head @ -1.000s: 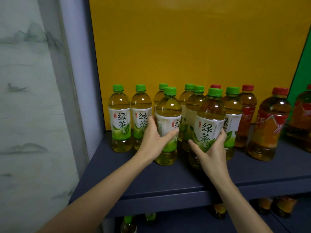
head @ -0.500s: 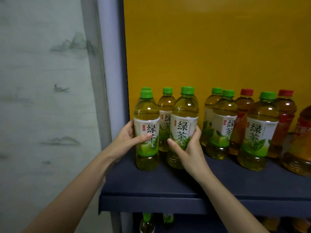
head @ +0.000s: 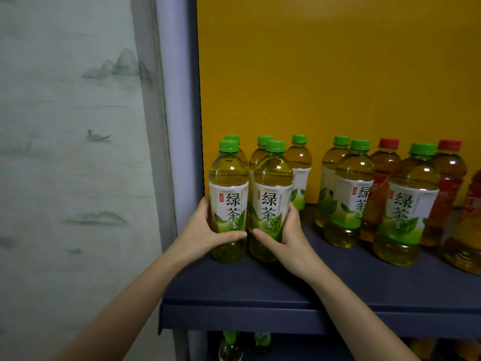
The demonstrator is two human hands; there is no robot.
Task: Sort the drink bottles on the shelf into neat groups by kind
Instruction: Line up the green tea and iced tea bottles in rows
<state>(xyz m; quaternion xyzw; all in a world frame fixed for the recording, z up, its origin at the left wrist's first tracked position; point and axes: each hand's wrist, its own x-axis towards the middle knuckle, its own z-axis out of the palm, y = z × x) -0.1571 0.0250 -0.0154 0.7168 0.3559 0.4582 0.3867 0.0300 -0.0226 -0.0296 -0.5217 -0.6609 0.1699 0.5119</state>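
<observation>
Left hand (head: 205, 235) curls round the lower half of a green-tea bottle (head: 229, 201) at the front left corner of the shelf (head: 260, 285), thumb across its label. Right hand (head: 290, 239) grips a second green-tea bottle (head: 272, 204) just beside it; the two seem to touch, though the gap is hard to read. Both stand upright. Three green-capped bottles (head: 299, 157) stand behind them, and red-capped bottles (head: 385, 162) stand further right.

We see a dark blue shelf (head: 260, 290); behind it a yellow panel (head: 338, 74), left of it a pale post (head: 177, 100) and misty landscape wallpaper (head: 73, 126).
</observation>
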